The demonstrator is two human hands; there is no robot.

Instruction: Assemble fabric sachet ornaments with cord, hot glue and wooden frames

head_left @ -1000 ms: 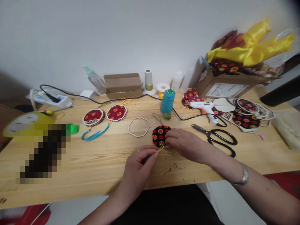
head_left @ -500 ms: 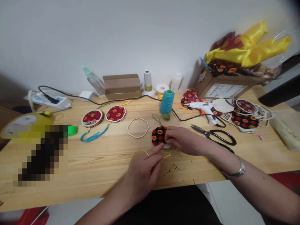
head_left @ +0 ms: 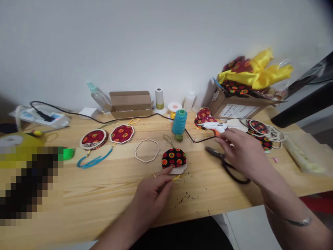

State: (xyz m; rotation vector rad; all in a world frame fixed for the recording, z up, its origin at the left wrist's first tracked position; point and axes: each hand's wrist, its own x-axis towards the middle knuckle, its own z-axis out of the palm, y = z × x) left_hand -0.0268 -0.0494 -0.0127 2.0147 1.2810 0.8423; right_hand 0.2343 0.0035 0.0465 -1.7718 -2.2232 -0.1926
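My left hand (head_left: 158, 185) is low over the table (head_left: 111, 198), with a fingertip resting on the lower part of the black patterned piece (head_left: 174, 158), which lies flat in front of me. Its pale base (head_left: 179, 169) shows along the lower edge. The yellow cord (head_left: 177, 177) comes out at my left fingertips, just below the piece; I cannot tell whether my thumb and fingers are closed on it

My right hand (head_left: 243, 151) is at the handle end of the white glue gun (head_left: 214, 125), its fingers bent and near each other. They hide the handle, so I cannot tell whether they grip it. The scissors (head_left: 223, 160) lie just below and partly under my right hand in my view. The blue spool (head_left: 179, 122) stands beyond the piece, and the thin wooden frame (head_left: 147, 161) lies flat to its left. Farther left are two red pieces (head_left: 122, 134), with the blue tassel (head_left: 95, 162) near them
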